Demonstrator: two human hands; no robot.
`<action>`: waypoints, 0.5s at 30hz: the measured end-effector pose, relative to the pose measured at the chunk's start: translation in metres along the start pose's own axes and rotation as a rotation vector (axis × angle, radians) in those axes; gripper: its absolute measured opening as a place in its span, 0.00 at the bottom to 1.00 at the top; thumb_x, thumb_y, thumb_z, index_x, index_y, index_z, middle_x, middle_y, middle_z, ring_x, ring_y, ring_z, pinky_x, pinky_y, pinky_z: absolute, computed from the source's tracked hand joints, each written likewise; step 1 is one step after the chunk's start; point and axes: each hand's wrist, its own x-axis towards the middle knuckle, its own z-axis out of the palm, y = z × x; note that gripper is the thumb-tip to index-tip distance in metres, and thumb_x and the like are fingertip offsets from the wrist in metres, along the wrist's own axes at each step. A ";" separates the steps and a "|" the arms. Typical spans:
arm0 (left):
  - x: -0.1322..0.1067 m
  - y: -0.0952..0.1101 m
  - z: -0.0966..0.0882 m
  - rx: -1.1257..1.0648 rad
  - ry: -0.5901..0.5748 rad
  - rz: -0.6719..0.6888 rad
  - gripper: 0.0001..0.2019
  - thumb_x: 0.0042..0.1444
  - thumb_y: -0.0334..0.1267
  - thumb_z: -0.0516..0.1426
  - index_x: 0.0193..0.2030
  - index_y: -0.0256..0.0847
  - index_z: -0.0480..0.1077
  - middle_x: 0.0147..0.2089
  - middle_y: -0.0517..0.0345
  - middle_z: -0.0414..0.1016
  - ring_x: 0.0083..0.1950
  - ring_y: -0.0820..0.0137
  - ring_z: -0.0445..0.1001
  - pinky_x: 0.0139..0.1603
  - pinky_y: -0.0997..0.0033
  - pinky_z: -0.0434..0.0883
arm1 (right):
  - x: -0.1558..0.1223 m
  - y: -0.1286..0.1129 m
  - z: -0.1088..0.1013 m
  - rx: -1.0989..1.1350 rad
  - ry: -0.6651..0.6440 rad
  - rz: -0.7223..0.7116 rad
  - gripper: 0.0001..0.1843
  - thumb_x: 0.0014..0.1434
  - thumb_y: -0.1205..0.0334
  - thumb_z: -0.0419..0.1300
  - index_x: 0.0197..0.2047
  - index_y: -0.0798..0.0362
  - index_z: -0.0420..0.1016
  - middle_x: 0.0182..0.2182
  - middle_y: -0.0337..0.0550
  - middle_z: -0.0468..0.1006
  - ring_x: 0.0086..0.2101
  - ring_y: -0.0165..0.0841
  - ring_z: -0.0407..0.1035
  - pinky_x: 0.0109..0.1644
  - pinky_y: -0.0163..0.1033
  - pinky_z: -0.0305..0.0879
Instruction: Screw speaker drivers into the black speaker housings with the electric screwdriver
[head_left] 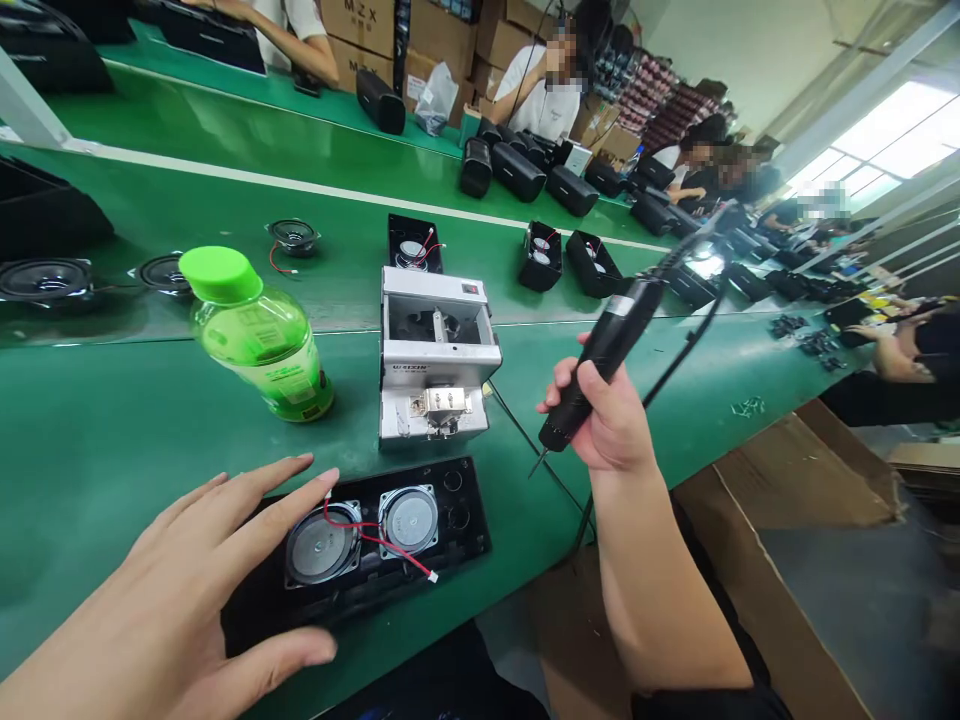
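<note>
In my right hand (604, 410) is a black corded electric screwdriver (611, 345), its bit slanting down to the left above the bench. My left hand (217, 570) is spread, fingers apart, over the left end of a black speaker housing (466, 500); whether it touches the housing I cannot tell. Two round speaker drivers sit in that housing, a left one (321, 548) and a right one (409, 520), with red wires ending in small white plugs. The housing's left end is partly hidden by my hand. Just behind it stands a grey screw feeder machine (439, 360).
A green-capped bottle (259, 335) stands left of the machine. Loose speaker drivers (294, 237) and open housings (541, 255) lie farther back on the green bench (345, 440). A cardboard box (787, 560) is at the lower right. Several people work along the line.
</note>
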 end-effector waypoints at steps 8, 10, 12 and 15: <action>0.067 0.075 0.025 0.120 0.072 0.228 0.22 0.72 0.34 0.65 0.69 0.46 0.88 0.77 0.37 0.90 0.71 0.41 0.91 0.74 0.30 0.87 | -0.002 -0.073 0.076 0.425 -0.124 -0.316 0.40 0.78 0.12 0.67 0.65 0.38 0.86 0.25 0.28 0.79 0.18 0.34 0.70 0.21 0.39 0.71; 0.075 0.076 0.024 0.071 0.003 0.171 0.20 0.67 0.34 0.71 0.65 0.47 0.90 0.71 0.40 0.93 0.66 0.41 0.93 0.68 0.31 0.90 | -0.001 -0.080 0.096 0.437 -0.194 -0.307 0.36 0.76 0.15 0.73 0.58 0.39 0.86 0.27 0.29 0.84 0.20 0.34 0.74 0.25 0.39 0.79; 0.079 0.076 0.022 -0.009 -0.093 0.079 0.18 0.64 0.36 0.78 0.60 0.51 0.91 0.67 0.45 0.94 0.63 0.42 0.93 0.66 0.33 0.90 | 0.000 -0.079 0.108 0.442 -0.242 -0.340 0.37 0.72 0.13 0.76 0.53 0.40 0.86 0.26 0.30 0.86 0.20 0.35 0.76 0.25 0.39 0.80; 0.084 0.081 0.017 -0.106 -0.230 -0.045 0.19 0.61 0.38 0.84 0.57 0.53 0.92 0.65 0.49 0.93 0.63 0.43 0.92 0.67 0.35 0.88 | 0.000 -0.070 0.116 0.443 -0.300 -0.386 0.39 0.66 0.13 0.79 0.50 0.41 0.89 0.26 0.31 0.87 0.19 0.36 0.76 0.24 0.40 0.80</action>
